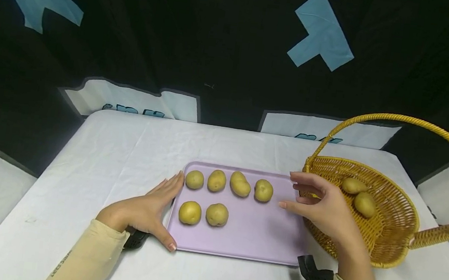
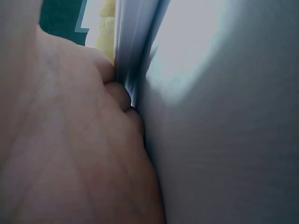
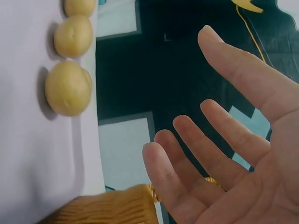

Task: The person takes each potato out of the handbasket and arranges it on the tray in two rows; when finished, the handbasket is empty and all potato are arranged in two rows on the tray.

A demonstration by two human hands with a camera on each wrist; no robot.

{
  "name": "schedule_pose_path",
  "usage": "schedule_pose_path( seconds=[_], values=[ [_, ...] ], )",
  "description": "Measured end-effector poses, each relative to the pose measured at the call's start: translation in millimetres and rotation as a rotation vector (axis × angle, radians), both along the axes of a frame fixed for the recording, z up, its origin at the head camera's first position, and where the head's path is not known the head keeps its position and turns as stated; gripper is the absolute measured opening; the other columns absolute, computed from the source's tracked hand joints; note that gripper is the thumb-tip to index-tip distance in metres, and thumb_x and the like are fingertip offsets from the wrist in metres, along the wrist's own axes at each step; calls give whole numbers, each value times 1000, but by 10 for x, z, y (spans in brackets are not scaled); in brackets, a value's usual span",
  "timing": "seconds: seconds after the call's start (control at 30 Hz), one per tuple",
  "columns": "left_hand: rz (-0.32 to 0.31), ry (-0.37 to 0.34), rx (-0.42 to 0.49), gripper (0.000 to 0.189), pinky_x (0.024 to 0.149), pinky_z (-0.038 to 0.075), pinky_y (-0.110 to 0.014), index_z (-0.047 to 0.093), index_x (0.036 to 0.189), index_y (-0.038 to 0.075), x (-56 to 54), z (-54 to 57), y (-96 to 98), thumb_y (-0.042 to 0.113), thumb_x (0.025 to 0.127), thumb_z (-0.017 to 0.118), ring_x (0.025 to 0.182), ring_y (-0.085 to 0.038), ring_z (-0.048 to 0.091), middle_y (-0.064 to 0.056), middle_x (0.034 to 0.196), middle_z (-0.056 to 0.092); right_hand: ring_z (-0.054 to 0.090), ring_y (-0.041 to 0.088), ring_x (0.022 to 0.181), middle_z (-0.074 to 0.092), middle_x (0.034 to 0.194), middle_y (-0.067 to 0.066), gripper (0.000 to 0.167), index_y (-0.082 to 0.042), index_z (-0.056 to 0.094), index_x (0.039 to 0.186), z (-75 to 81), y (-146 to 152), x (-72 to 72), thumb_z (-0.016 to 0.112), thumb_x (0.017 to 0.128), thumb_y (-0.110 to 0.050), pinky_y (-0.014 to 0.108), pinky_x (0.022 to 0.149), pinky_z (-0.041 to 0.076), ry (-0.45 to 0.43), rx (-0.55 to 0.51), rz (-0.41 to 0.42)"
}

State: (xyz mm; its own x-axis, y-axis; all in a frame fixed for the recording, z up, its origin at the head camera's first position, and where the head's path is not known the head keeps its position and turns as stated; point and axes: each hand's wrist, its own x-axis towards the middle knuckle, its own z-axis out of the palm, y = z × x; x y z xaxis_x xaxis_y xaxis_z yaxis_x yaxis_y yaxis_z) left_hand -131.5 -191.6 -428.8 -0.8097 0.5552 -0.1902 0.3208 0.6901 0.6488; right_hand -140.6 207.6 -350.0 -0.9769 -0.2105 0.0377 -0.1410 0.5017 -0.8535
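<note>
A lilac tray [image 1: 246, 237] lies on the white table with several yellow potatoes [image 1: 217, 214] on it, a longer row at the back and two in front. My left hand [image 1: 143, 211] rests against the tray's left edge, fingers extended and thumb at the near corner. Over the tray's right end, beside the basket, my right hand [image 1: 327, 207] holds nothing. Its fingers are slightly bent and spread in the right wrist view, apart from the nearest potato [image 3: 69, 88]. In the wicker basket [image 1: 385, 239] to the right lie two potatoes [image 1: 364, 204].
The basket's tall arched handle [image 1: 401, 118] rises above the table's right side. White cloth [image 1: 110, 154] covers the table, and a black curtain [image 1: 234, 53] with blue and white patches hangs behind it.
</note>
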Motion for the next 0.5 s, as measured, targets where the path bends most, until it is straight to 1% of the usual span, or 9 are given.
schedule_pose_path(
  seconds=[0.1, 0.17, 0.33, 0.5],
  values=[
    [3, 4, -5, 164, 122, -1, -51, -7, 158, -2, 4, 9, -6, 64, 46, 93, 152, -32, -9, -16, 166, -12, 61, 29, 113, 64, 130, 5, 70, -9, 64, 132, 22, 30, -8, 93, 72, -29, 24, 84, 56, -20, -11, -12],
    [7, 6, -7, 164, 122, 0, -51, -7, 158, -2, 4, 13, -11, 64, 46, 93, 152, -32, -9, -16, 166, -11, 60, 31, 114, 63, 130, 6, 70, -8, 63, 132, 29, 38, -14, 92, 73, -30, 24, 83, 57, -29, -19, -12],
    [13, 4, 4, 164, 122, 0, -51, -7, 159, -1, 2, 8, -7, 64, 47, 93, 152, -32, -9, -15, 166, -11, 60, 32, 115, 63, 131, 7, 69, -8, 63, 133, 48, 68, -17, 91, 74, -32, 22, 84, 56, -31, -6, -27],
    [2, 10, 4, 163, 122, 0, -51, -6, 159, -1, 2, -5, 7, 65, 47, 93, 152, -31, -9, -15, 166, -11, 60, 32, 116, 63, 132, 7, 69, -8, 63, 133, 56, 93, -5, 91, 75, -33, 21, 85, 55, -39, 22, -22]
  ],
)
